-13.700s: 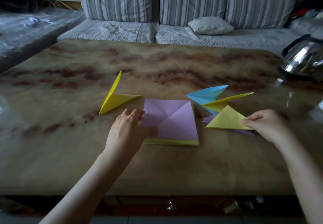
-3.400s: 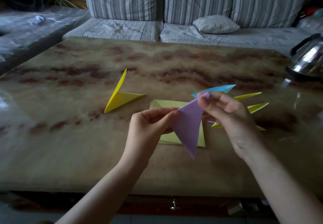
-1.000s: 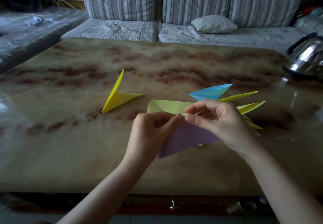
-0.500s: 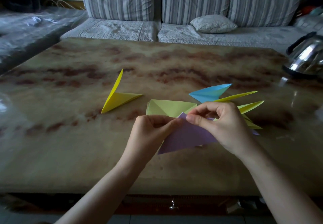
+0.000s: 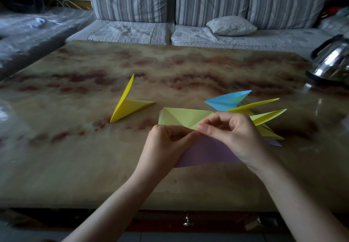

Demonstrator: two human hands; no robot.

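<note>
A folded purple paper [image 5: 205,152] lies low over the marble table [image 5: 75,157], near its front edge. My left hand [image 5: 166,145] pinches the paper's upper tip from the left. My right hand [image 5: 232,136] pinches the same tip from the right, fingertips almost touching the left ones. Both hands cover much of the purple sheet. Just behind them lies a small stack of green square sheets [image 5: 181,118] with crease lines.
A folded yellow piece [image 5: 128,106] sits left of the stack. Folded blue [image 5: 228,100], yellow [image 5: 264,117] and purple pieces lie in a pile to the right. A steel kettle [image 5: 332,62] stands at the far right edge. A striped sofa [image 5: 207,6] runs behind the table.
The purple sheet left the stack top, was folded into a triangle held upright, then brought down flat; in the last second both hands only shifted slightly at its tip.
</note>
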